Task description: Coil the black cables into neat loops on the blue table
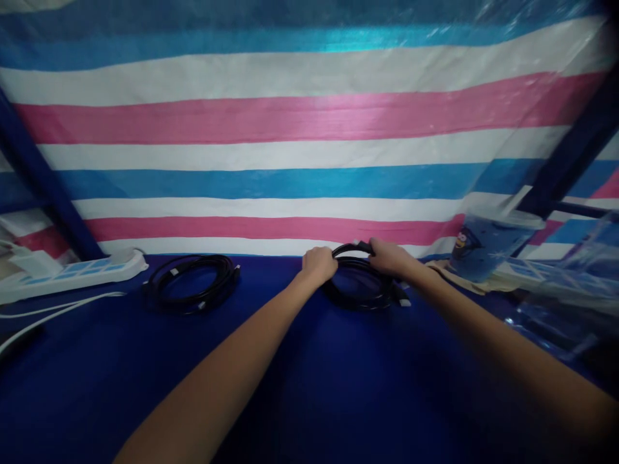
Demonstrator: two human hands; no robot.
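Note:
A coil of black cable (360,290) lies at the far side of a dark blue table (309,386), close to the striped sheet. My left hand (319,263) is closed around the coil's left upper edge. My right hand (391,256) grips the coil's top right, fingers wrapped over the cable. A second coiled black cable (192,283) rests flat on the table to the left, untouched by either hand.
A white power strip (72,274) with white cords lies at the far left. A blue printed cup (478,248) and clear plastic items (570,283) stand at the right. A pink, white and blue striped sheet (290,122) hangs behind the table.

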